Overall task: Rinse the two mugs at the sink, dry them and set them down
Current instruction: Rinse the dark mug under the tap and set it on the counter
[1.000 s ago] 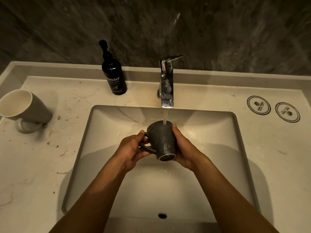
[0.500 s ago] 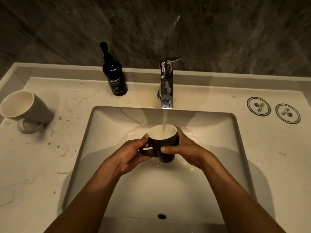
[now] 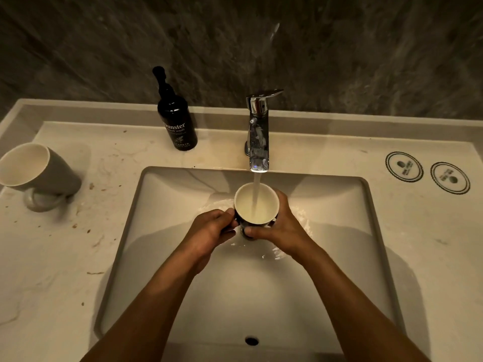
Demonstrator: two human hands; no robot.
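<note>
Head view. Dark mug point(image 3: 255, 208) held upright over the sink point(image 3: 162, 257), mouth up, pale inside showing. Water stream point(image 3: 256, 194) from the chrome faucet point(image 3: 258, 134) falls straight into the mug; the level inside is hard to judge. Splashes lie on the basin floor just right of and near the mug.

Left hand point(image 3: 211, 231): fingers curled in on the mug's left side, where the handle is mostly hidden under them; thumb tip touches the mug wall near the rim. Closed grip, not flat.

Right hand point(image 3: 279, 226): wrapped round the mug's right side, fingers curving across the near face of it, thumb on the far right wall. Clamped on the mug body.

Both forearms come in from the near edge, converging at the mug.

Second mug point(image 3: 36, 168), grey with a pale inside, lies on its side on the tabletop point(image 3: 78, 257) far left, mouth toward the left, handle down against the surface. Well apart from the sink.

Black hand-wash bottle point(image 3: 177, 126) stands upright at the far edge, left of the faucet. Two round stickers point(image 3: 427, 172) on the tabletop, far right. Brown specks scattered on the left tabletop.
</note>
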